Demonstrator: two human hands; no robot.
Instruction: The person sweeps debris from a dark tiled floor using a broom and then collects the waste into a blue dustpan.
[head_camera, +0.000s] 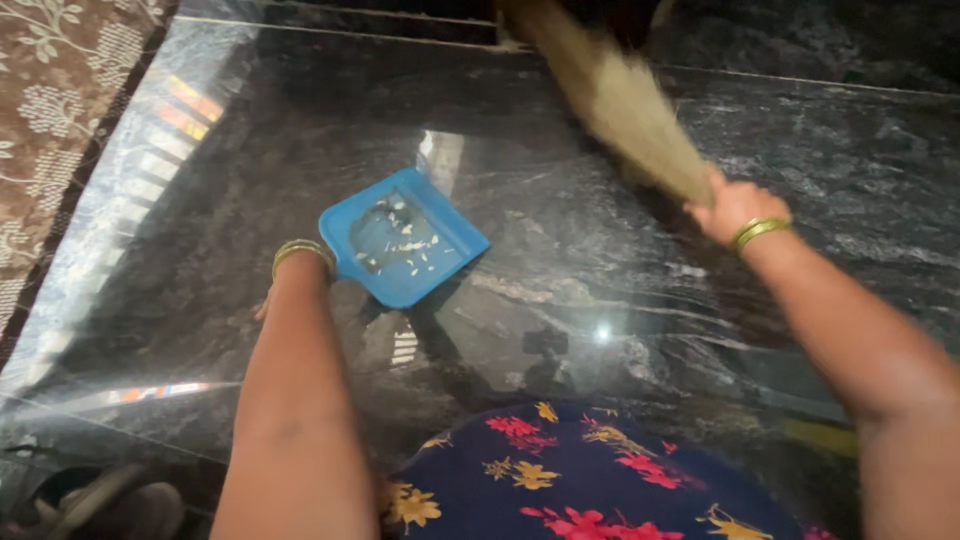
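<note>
At frame centre the left hand (296, 262), fingers hidden, steadies a blue dustpan (403, 237) already holding pale scraps, while the right hand (735, 207) clasps a blurred grass broom (620, 100) above the dark polished floor (600, 300).

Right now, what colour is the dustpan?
Bright blue; the dustpan, held by the left hand, has pale bits inside. Seen best in the head view.
</note>
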